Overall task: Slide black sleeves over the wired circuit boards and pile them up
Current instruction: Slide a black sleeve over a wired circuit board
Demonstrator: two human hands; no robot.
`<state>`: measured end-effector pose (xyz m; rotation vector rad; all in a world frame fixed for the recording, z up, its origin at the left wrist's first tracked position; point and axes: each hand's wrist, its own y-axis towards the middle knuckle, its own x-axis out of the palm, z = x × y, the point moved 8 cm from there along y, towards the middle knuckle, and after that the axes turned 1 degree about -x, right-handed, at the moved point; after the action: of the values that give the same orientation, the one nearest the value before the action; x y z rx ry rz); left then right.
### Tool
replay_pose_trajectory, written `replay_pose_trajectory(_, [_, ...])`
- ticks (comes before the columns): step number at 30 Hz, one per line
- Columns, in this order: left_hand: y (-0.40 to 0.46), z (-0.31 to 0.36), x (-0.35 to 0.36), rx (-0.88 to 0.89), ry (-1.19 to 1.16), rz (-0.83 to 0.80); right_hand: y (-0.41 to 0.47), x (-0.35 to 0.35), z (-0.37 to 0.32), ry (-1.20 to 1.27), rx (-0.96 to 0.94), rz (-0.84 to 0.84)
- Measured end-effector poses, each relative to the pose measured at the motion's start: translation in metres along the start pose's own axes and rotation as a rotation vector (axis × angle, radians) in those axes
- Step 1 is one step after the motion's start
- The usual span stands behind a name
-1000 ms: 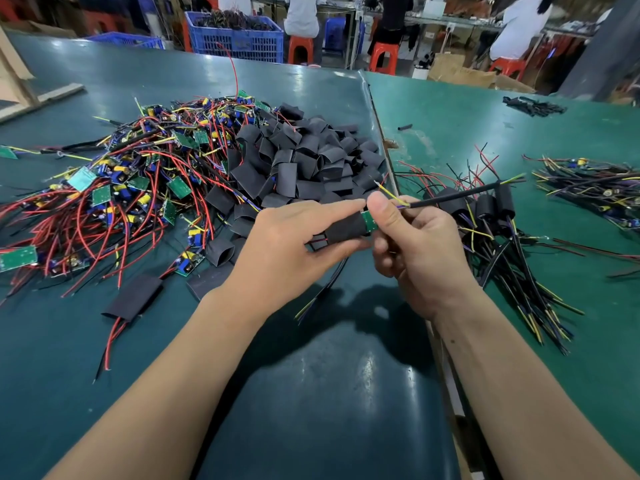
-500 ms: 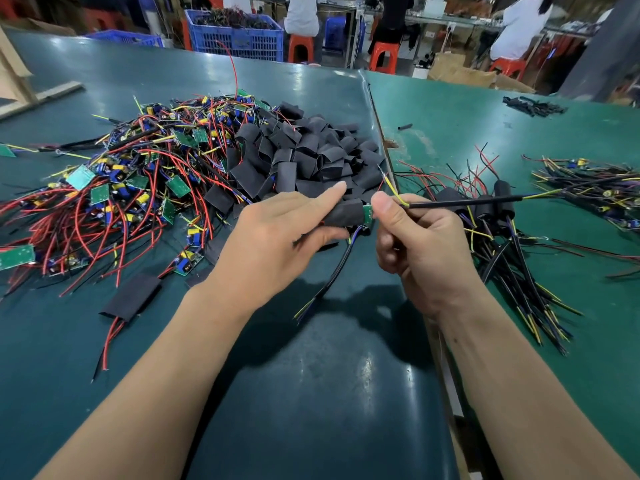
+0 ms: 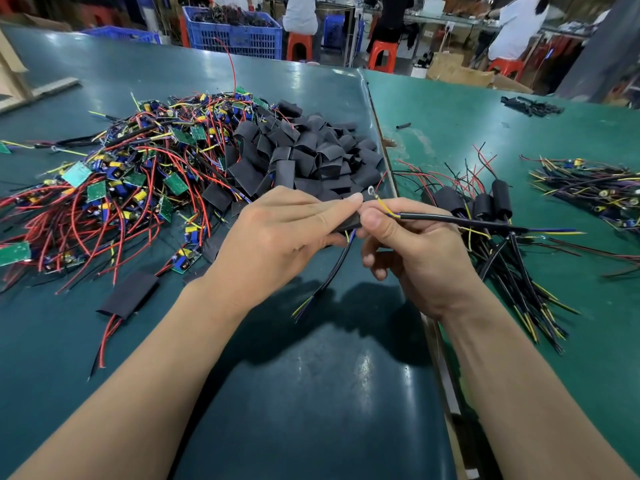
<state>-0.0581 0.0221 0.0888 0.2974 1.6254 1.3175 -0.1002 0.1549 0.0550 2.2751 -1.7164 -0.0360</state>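
My left hand (image 3: 277, 237) pinches a black sleeve (image 3: 348, 223) that covers a circuit board; the board itself is hidden inside. My right hand (image 3: 408, 251) pinches the sleeve's right end where a black cable (image 3: 460, 220) runs out to the right. Another black cable (image 3: 329, 275) hangs down from the sleeve. A heap of loose black sleeves (image 3: 311, 157) lies just beyond my hands. Bare wired circuit boards (image 3: 114, 188) with red wires are piled at the left. Sleeved boards (image 3: 485, 206) lie in a pile at the right.
A second bundle of wired boards (image 3: 595, 188) lies at the far right. One flat sleeve (image 3: 128, 294) with red wires lies near my left forearm. A seam (image 3: 384, 147) divides the two green table tops. Blue crates (image 3: 235, 32), red stools and seated people stand behind the table.
The green board end that showed between my thumbs has gone inside the sleeve. Both hands rose slightly, and the right-hand cable swung down toward level.
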Motion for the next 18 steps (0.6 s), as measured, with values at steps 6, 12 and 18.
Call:
replay_pose_trajectory(6, [-0.001,-0.015,-0.004,-0.255,-0.147,-0.031,0.003,-0.005,-0.005,-0.050,-0.061,0.013])
replay_pose_trajectory(12, [-0.005,-0.023,-0.008,-0.336,-0.196,0.050,0.005,-0.011,-0.004,-0.021,-0.054,0.048])
replay_pose_trajectory(18, [-0.005,-0.017,-0.011,-0.274,-0.136,0.137,0.005,-0.009,0.004,0.163,0.033,0.090])
